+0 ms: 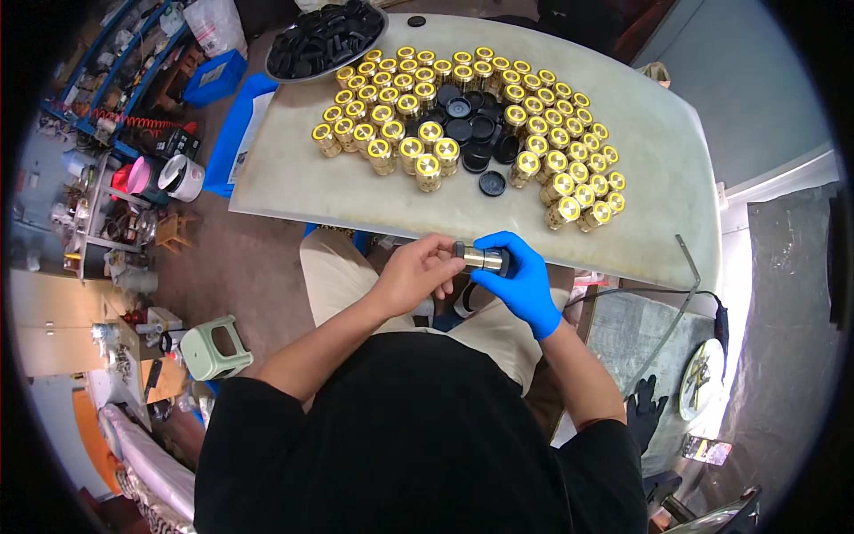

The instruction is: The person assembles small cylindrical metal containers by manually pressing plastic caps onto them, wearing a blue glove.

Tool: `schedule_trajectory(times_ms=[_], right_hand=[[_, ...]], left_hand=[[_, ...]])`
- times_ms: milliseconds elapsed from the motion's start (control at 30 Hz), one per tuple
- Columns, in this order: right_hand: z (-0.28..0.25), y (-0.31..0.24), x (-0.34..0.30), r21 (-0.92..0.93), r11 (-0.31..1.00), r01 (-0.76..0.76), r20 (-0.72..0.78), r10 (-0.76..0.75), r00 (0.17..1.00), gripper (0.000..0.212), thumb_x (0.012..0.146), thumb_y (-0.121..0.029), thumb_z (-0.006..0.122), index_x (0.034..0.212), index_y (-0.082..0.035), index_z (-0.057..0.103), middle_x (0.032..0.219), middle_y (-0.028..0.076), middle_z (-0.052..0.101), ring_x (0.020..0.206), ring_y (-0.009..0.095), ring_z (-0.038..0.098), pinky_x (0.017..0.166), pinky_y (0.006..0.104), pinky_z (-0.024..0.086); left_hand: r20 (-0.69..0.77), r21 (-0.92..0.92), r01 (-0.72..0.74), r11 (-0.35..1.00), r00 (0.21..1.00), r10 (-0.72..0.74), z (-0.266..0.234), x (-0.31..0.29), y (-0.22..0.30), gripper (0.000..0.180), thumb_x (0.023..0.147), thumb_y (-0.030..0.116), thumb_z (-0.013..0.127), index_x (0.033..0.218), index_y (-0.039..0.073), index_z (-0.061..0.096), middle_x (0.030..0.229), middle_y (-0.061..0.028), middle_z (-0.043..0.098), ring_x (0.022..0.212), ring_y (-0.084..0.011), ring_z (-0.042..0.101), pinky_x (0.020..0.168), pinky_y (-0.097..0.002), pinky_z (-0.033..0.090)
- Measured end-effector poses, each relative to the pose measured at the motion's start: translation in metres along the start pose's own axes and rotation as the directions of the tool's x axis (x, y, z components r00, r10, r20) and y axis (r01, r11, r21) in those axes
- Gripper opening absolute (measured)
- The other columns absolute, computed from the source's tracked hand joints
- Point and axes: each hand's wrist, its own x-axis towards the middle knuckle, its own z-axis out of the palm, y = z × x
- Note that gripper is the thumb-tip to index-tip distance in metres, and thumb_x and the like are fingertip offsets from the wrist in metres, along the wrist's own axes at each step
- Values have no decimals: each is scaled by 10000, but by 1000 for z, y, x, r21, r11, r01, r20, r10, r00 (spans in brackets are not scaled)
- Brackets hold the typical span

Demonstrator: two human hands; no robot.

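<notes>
Between my two hands, just off the table's near edge, is a small metal cylinder (480, 258) lying sideways with a black cap on each end. My bare left hand (422, 274) pinches its left cap. In a blue glove, my right hand (519, 280) grips the right end, thumb and fingers round the black cap. On the table (311, 191) stand many gold-topped metal cylinders (428, 167) in two groups. Loose black caps (481, 129) lie heaped between those groups, and a single cap (492, 183) rests closer to me.
A metal bowl (381, 40) heaped with black caps stands at the table's far left. To the right, a lower bench holds a bent metal rod (665, 338), a black glove (646, 411) and a white plate (717, 360). A green stool (203, 356) stands at left.
</notes>
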Motion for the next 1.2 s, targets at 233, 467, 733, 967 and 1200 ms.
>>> schedule_trajectory(times_ms=[233, 467, 733, 967, 1200], right_hand=[[-6, 2, 3, 153, 909, -388, 212, 353, 911, 359, 890, -155, 799, 1195, -65, 633, 1026, 46, 696, 807, 86, 646, 652, 254, 538], [8, 0, -5, -102, 985, -138, 13, 140, 990, 334, 887, -132, 793, 1185, -78, 653, 975, 56, 689, 813, 116, 665, 683, 273, 538], [8, -22, -5, -627, 564, 537, 349, -413, 842, 447, 831, -89, 786, 1254, -88, 644, 1172, 134, 675, 970, 322, 693, 831, 376, 570], [5, -4, 0, 250, 904, -347, 79, 338, 938, 291, 942, -117, 724, 1192, 2, 634, 958, 101, 714, 762, 149, 677, 685, 288, 560], [5, 1, -1, 504, 728, -465, 223, 411, 884, 298, 979, -188, 685, 1209, -8, 625, 908, 102, 701, 708, 177, 674, 633, 275, 542]], left_hand=[[172, 665, -506, 549, 819, 547, -9, -18, 11, 449, 925, 61, 729, 1341, 22, 563, 1140, -109, 610, 936, -169, 647, 799, -291, 562], [-85, 97, -358, 928, 926, 367, 2, -14, -19, 468, 900, -41, 726, 1348, 1, 599, 1225, -83, 597, 1014, -115, 639, 857, -258, 568], [83, -484, 93, 870, 995, -60, -5, -3, -30, 305, 1049, 100, 594, 1335, -5, 591, 1044, -78, 682, 854, -154, 703, 789, -315, 618], [-47, 166, -362, 917, 926, 374, 3, -12, 0, 423, 947, 50, 713, 1350, 45, 584, 1178, -95, 609, 948, -140, 630, 823, -280, 533], [113, 528, -572, 628, 780, 615, 0, -18, 10, 527, 867, 63, 767, 1361, 62, 585, 1269, -151, 584, 1156, -333, 615, 1004, -405, 502]])
